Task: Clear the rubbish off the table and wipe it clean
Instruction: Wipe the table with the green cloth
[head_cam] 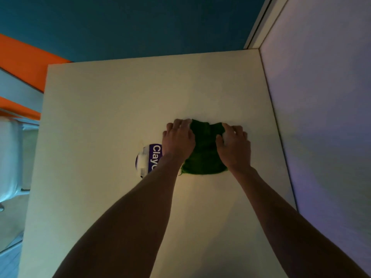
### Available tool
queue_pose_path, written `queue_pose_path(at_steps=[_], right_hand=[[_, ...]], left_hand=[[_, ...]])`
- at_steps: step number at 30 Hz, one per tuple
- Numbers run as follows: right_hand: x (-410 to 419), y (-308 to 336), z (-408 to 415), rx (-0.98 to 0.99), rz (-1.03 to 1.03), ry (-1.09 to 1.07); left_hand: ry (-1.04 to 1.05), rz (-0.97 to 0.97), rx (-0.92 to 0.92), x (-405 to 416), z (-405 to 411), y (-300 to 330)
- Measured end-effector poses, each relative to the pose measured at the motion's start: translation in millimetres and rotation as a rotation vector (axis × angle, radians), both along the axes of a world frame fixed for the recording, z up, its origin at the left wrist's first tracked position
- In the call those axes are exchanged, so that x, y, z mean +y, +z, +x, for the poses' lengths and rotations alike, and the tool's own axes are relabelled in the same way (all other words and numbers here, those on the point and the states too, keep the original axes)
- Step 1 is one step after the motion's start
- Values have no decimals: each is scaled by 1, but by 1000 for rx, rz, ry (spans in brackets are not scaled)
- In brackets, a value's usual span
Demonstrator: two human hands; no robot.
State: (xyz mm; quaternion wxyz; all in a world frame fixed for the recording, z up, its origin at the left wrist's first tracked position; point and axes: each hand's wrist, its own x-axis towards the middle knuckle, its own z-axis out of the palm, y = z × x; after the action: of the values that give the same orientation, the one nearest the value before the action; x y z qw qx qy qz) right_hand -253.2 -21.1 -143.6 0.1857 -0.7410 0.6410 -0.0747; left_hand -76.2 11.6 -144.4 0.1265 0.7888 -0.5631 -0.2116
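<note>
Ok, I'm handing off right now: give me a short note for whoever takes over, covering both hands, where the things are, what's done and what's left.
Left hand: resting on the left edge of the dark green wiping cloth, fingers bent over its far corner.
Right hand: on the cloth's right edge, fingers curled at its far corner.
The cloth lies bunched on the pale table top, right of centre, near the white wall panel.
A round purple and white label or lid lies on the table just left of the left wrist, partly hidden.
Done: no loose rubbish shows on the table.
Left: deal with the round item if it is rubbish; wipe the table.
</note>
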Motion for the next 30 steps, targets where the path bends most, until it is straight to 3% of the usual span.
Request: queue_pose_path(at_steps=[9, 22, 30], right_hand=[[19, -9, -4, -274, 235, -136], [26, 14, -8, -379, 380, -237], [50, 42, -11, -503, 530, -343]], left_hand=[[110, 109, 124, 23, -42, 8], [281, 191, 411, 40, -52, 14], [245, 67, 537, 80, -38, 31]])
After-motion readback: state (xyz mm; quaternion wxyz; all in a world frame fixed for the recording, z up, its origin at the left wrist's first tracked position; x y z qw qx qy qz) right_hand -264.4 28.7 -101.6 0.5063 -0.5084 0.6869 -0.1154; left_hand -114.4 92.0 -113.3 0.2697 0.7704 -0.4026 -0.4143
